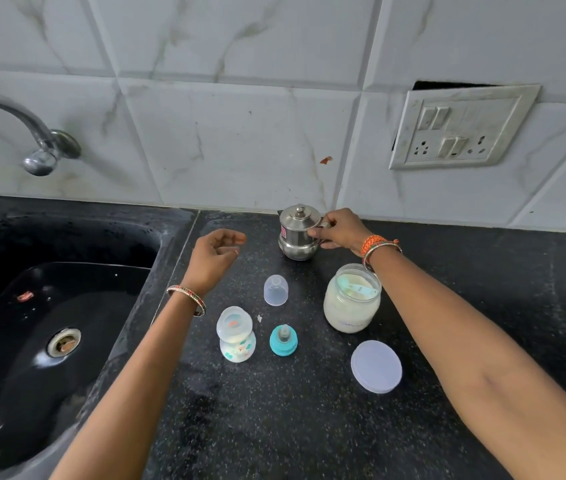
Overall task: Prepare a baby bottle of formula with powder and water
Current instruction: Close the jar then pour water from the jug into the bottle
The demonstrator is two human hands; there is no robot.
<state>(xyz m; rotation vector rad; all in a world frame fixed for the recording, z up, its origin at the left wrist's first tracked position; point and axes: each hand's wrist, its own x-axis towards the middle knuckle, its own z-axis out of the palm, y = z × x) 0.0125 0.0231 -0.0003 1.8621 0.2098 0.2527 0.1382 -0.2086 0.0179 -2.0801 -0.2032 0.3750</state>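
We cannot see the handle of the steel jug (298, 233) clearly: the right hand (340, 228) covers it, its fingers curled round what shows of the handle at the jug's right side. The jug is rounded, shiny and lidded with a small knob, standing at the back of the speckled black surface (309, 427) near the marble-patterned tiled wall. The left hand (214, 256) hovers just left of it, fingers loosely curled and apart, holding nothing.

Nearer us stands the open baby bottle (236, 336), clear plastic with a printed pattern and something pale inside (we cannot tell whether powder or liquid). Beside it sits the teal collar with its teat (284, 339), and beyond that the clear domed cap (276, 290). The open powder jar (351, 299) is mostly full, a scoop half-visible in it; its flat round lid (376, 366) lies just in front. The black sink (49, 323) is cut off at left.
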